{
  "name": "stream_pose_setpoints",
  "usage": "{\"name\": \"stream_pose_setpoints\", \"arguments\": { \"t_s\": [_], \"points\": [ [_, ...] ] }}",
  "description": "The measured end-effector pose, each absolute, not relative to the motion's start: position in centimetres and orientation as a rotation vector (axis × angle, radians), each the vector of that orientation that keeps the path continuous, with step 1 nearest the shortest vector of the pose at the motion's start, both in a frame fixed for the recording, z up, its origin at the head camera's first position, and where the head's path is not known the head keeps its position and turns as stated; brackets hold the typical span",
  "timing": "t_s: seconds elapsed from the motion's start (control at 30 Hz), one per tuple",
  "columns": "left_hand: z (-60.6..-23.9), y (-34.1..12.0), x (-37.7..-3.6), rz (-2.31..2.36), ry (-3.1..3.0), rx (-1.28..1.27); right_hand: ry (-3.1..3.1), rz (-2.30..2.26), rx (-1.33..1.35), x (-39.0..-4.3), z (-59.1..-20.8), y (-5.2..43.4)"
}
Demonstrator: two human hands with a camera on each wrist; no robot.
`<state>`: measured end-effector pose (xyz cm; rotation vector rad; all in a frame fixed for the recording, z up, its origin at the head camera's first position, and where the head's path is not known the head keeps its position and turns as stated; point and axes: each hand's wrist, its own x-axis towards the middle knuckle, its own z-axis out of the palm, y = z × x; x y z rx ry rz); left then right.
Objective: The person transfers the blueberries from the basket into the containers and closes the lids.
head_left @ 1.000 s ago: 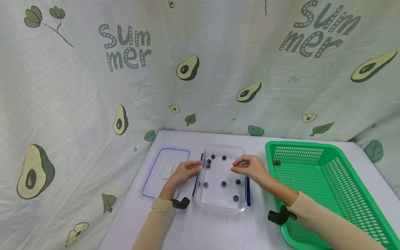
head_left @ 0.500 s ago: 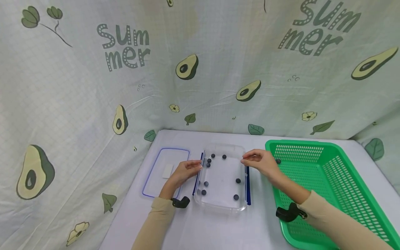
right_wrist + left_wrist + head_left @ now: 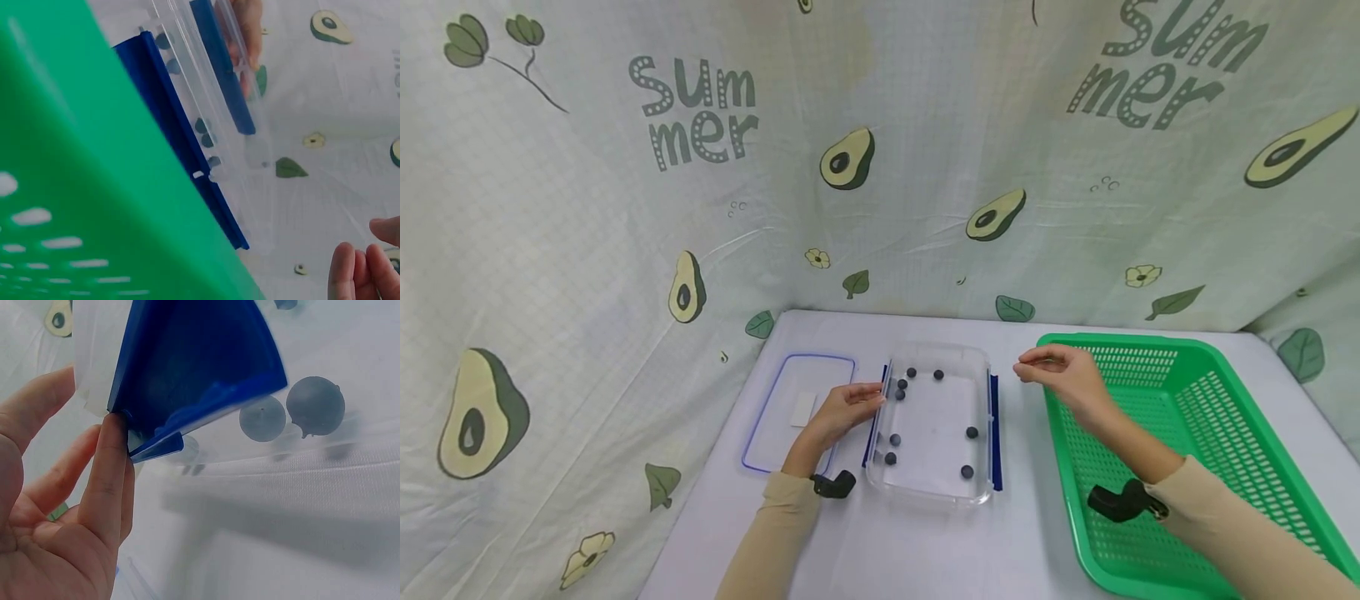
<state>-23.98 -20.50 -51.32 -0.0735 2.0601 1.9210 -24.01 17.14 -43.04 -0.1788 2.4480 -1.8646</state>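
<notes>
Having travelled from over the clear container (image 3: 928, 421) to the green basket's (image 3: 1180, 450) near-left corner: right hand (image 3: 1063, 377), fingertips pinched, contents hidden, likely a blueberry. Left hand (image 3: 842, 410) resting relaxed against the container's left blue latch (image 3: 187, 381). Beside it, blueberries (image 3: 315, 406) lying inside. In the right wrist view, fingertips (image 3: 359, 272) bunching; risking dropping short of the rim.
</notes>
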Motion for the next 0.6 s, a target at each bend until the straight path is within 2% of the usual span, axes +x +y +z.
{"name": "stream_pose_setpoints", "arguments": {
  "t_s": [0.2,0.43,0.6],
  "points": [
    [-51.6,-20.7,-24.1,1.930,2.051,-0.069,2.482,-1.896,-0.144,-24.7,-43.7,19.6],
    [-51.5,-20.7,-24.3,1.936,2.041,-0.063,2.169,-2.221,-0.056,-25.7,-45.3,22.4],
    [-51.6,-20.6,-24.3,1.938,2.032,-0.073,2.116,-2.274,-0.004,-26.0,-46.4,23.8]
  ]
}}
